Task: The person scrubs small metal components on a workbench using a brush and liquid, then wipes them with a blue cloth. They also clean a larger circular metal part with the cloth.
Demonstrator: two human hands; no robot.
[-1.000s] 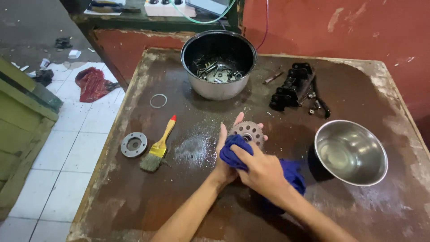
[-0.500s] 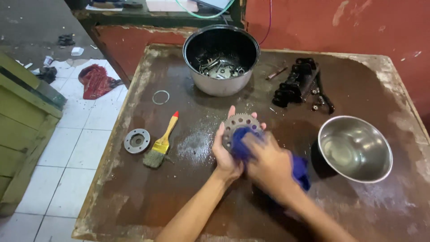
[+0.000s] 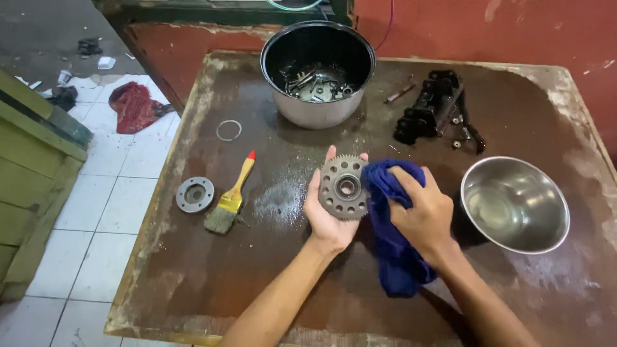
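Item: round grey toothed metal gear disc w/ centre hub and ring of small holes, lying face-up in palm of left hand, fingers curled up behind it, thumb at lower rim; held over middle of table, not touching it. Right hand bunched around dark blue cloth rag, fingers closed on fabric, rag's upper fold touching gear's right edge, rest hanging down toward wrist. Wiping, judged: better to keep gear flat and well supported in palm, work cloth into teeth and around hub, keep fingertips off tooth edges. Surface: worn brown table top w/ pale chipped edges, whitish dusty patch just left of gear hand. Left: yellow-handled brush w/ red tip, small round grey flange w/ centre hole beside it, thin metal ring farther back. Back: deep black-lined metal pot holding loose bolts/small parts. Back right: black blocky mechanical assy w/ loose bits nearby. Right: shiny steel bowl, looks empty, near right hand; elbow could clip it. Floor, left: white tiles, red rag, green wooden structure. Nothing lies between hands and gear.
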